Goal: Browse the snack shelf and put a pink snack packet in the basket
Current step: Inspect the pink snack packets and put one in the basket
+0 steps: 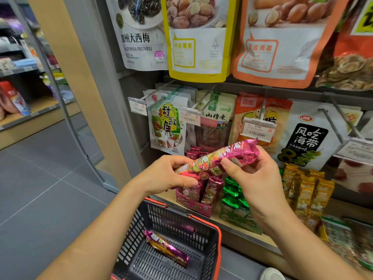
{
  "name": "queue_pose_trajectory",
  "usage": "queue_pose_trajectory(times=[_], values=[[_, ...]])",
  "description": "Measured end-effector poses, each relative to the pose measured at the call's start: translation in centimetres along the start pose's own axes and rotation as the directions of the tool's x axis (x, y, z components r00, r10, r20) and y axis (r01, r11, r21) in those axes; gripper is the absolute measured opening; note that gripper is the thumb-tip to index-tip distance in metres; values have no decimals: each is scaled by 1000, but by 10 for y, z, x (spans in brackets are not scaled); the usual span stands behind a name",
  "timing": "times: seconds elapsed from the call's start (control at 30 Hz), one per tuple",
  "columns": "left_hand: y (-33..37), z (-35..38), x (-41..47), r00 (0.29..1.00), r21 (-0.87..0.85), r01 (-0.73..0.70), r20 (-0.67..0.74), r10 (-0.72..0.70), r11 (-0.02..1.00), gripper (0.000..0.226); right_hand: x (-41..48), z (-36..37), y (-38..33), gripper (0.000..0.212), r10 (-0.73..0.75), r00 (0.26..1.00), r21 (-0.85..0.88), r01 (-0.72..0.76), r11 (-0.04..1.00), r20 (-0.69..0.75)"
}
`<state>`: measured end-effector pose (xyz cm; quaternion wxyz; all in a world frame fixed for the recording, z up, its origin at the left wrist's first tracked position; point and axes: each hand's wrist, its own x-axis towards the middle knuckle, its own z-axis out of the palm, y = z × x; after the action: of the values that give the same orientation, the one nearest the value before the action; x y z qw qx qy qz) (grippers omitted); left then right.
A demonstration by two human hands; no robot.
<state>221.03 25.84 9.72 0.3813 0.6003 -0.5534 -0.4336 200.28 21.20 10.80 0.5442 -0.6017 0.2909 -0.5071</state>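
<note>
Fingers (177, 159) of the left hand (167, 174) curl round the lower end of a pink snack packet (210, 161); the right hand (258, 174) pinches its upper end. The packet is held tilted in the air before the snack shelf (266, 242), above a pink display box (193, 205) of similar packets. Below sits a dark basket (219, 235) with an orange rim, a second pink packet (166, 248) lying inside.
</note>
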Motion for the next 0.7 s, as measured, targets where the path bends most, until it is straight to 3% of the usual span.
queue_pose_trajectory(times=[0.13,0.2,0.27,0.37,0.47,0.57,0.7], values=[[-8,-10,-1,996,70,12,-91,-6,997,31,1,-4,0,34,6,1000,-26,-6,1000,3],[-11,-15,-2,987,125,40,-160,-19,991,26,4,-12,1,48,47,998,-143,-41,989,39],[-13,-20,-4,979,181,61,-204,-23,982,27,8,-22,-1,49,143,975,-308,-85,948,171],[-14,-24,-7,984,312,83,-174,-29,946,38,16,-38,-1,39,297,868,-593,-4,805,398],[-13,-21,-7,985,496,106,-169,-24,862,35,15,-43,1,42,503,740,-800,78,594,446],[-8,-8,-2,993,569,54,-114,14,821,37,7,-32,12,49,449,793,-882,220,417,411],[-3,7,3,994,541,2,-95,58,841,41,-4,-11,30,53,298,836,-874,368,317,460]])
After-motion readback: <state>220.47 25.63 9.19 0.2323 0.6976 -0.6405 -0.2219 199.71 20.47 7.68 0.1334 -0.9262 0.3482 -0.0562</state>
